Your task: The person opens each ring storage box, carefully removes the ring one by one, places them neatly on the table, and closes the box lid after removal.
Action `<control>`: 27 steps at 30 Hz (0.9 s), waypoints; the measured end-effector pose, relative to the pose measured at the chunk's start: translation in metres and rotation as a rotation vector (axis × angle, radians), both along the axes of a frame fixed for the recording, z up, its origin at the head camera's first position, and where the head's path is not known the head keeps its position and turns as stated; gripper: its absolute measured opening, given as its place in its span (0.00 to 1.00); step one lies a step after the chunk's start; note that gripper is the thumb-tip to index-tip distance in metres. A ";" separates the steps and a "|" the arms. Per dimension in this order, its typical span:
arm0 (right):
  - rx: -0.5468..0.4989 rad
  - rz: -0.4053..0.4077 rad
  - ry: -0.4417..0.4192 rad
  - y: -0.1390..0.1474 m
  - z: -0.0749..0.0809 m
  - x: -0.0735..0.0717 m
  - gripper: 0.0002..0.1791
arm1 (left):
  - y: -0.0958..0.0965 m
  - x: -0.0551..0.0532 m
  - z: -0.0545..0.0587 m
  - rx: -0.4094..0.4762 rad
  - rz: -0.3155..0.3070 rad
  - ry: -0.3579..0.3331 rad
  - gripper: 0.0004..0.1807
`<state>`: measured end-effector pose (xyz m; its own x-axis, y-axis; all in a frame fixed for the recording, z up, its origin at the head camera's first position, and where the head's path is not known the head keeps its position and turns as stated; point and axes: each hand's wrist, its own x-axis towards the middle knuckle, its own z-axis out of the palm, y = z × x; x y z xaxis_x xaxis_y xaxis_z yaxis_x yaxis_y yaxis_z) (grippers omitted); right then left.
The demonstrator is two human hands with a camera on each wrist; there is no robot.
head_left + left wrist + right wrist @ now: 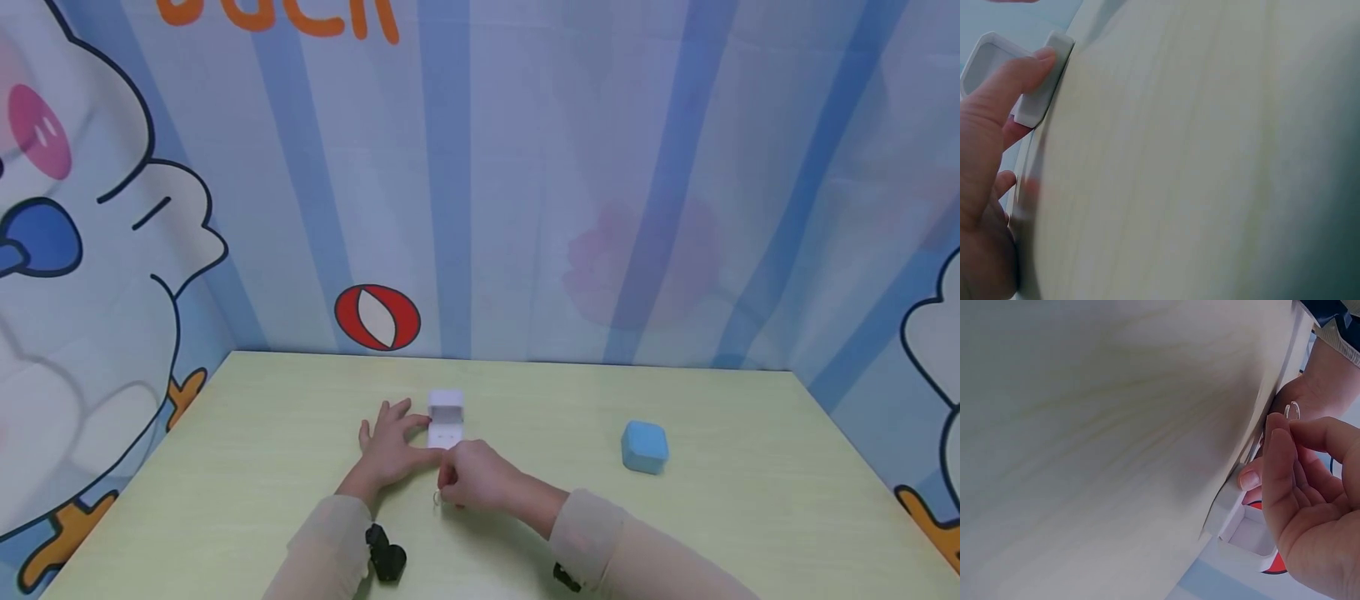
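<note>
A small white ring box (446,432) stands on the table with its lid raised. My left hand (396,447) holds it from the left: in the left wrist view the thumb (1032,70) presses the front of the base, and another finger shows behind it. My right hand (480,477) is just in front of the box and pinches a thin, shiny ring (1292,411) between thumb and forefinger. The lower part of the ring hangs out below the fingertips in the head view. The right wrist view shows the open box (1249,532) beyond my right hand.
A light blue block with rounded edges (645,447) sits to the right on the pale yellow table (750,500). A blue striped cloth with cartoon prints (510,183) hangs behind and at both sides. Black wrist devices (387,557) are worn at the sleeves.
</note>
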<state>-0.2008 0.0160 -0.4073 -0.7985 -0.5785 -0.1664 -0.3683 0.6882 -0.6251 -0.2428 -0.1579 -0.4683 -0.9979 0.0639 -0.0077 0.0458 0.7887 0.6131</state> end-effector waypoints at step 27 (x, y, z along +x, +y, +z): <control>0.112 0.064 0.020 -0.003 -0.004 0.002 0.12 | 0.001 0.000 0.001 -0.018 -0.007 0.003 0.36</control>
